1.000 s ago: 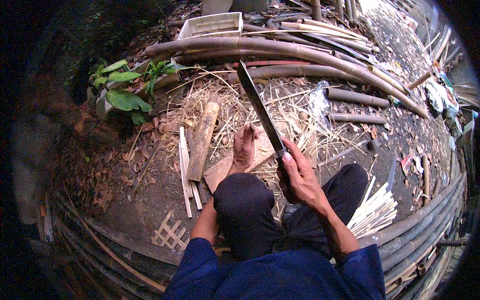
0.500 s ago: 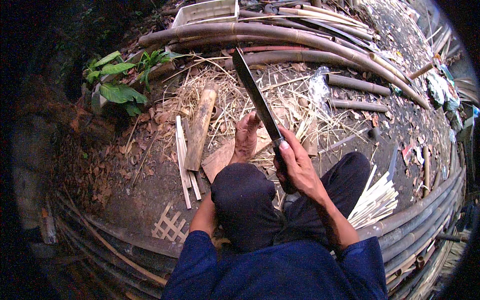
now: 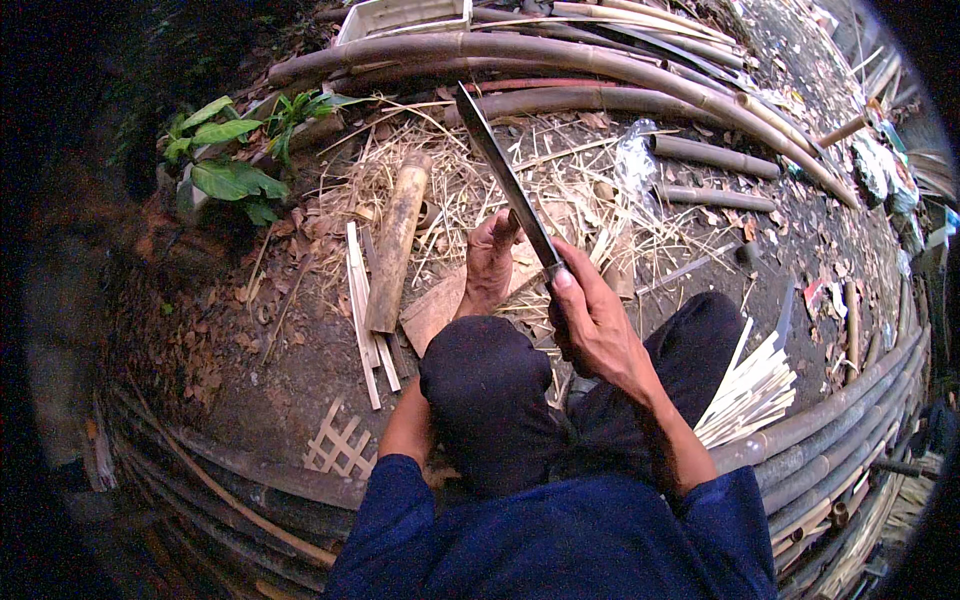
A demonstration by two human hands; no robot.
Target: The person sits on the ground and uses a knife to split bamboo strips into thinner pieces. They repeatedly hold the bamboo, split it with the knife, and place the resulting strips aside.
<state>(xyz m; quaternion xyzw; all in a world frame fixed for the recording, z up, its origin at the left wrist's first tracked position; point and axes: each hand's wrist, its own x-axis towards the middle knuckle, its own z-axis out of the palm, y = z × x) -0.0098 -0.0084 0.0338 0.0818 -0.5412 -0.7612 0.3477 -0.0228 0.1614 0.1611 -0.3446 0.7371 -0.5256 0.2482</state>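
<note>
My right hand (image 3: 598,315) is wrapped round the handle of a long machete (image 3: 505,175), its thumb lying along the base of the blade. The dark blade slants up and away to the left. Beside its middle is my left hand (image 3: 488,262), fingers curled, their tips right at the blade. Whatever the left fingers pinch, if anything, is hidden or too thin to make out. My raised knee (image 3: 485,400) in dark trousers covers part of the left forearm. Beneath the hands a flat wooden board (image 3: 437,312) lies on the ground among shavings.
A short thick bamboo log (image 3: 398,245) lies left of the board, with pale strips (image 3: 360,310) alongside. More split strips (image 3: 752,395) are bundled at my right. A woven bamboo piece (image 3: 338,448) rests lower left. Long bamboo poles (image 3: 560,55) span the far side; a leafy plant (image 3: 230,165) grows left.
The left hand has moved up slightly and its fingers have come closer to the blade. The machete has shifted a little up and left, with the right hand still gripping it.
</note>
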